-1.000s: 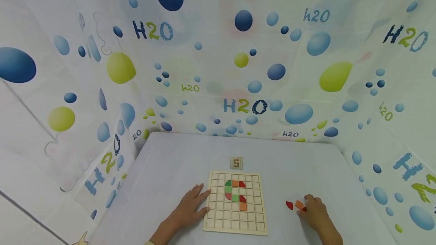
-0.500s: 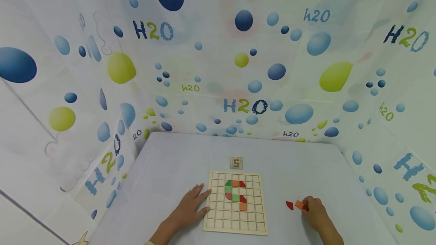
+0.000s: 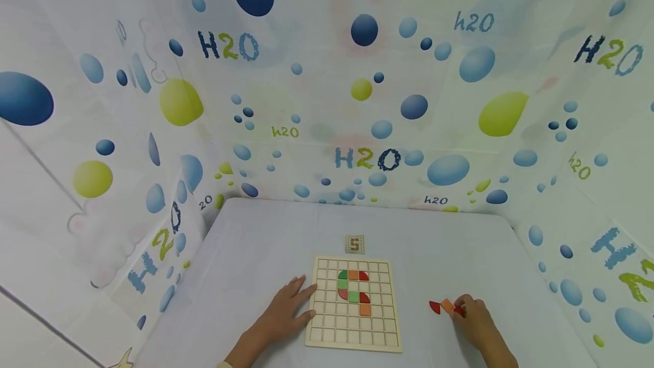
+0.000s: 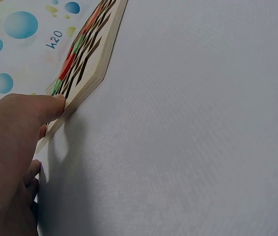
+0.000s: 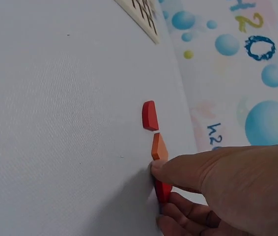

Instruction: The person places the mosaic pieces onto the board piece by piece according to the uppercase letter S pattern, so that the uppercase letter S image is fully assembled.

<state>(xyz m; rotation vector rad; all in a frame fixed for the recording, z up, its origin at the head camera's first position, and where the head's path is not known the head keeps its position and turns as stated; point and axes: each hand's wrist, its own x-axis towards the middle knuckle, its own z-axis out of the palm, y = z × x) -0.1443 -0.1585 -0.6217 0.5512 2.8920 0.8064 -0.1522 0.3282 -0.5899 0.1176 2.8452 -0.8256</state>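
My left hand (image 3: 286, 311) lies by the left edge of a wooden grid board (image 3: 352, 335), fingers spread. In the left wrist view its thumb (image 4: 50, 108) touches the board's rim. Green, orange and red tiles on the board form an S-like shape. To the right of the board, my right hand (image 3: 477, 322) pinches a red tile (image 5: 162, 191) between thumb and fingers, which partly cover it. Right beside the thumb lies an orange square tile (image 3: 447, 305). A red quarter-round tile (image 3: 435, 307) sits just left of the orange one.
A small card (image 3: 355, 244) with an S pattern on a grid lies behind the board. White cloth covers the table (image 3: 276, 237). Curtains (image 3: 306, 95) printed with bubbles and H2O stand at the back and both sides.
The right hand's fingers have drawn together around the red tile. The orange tile has shifted and turned slightly. My left hand has stayed at the board's edge.
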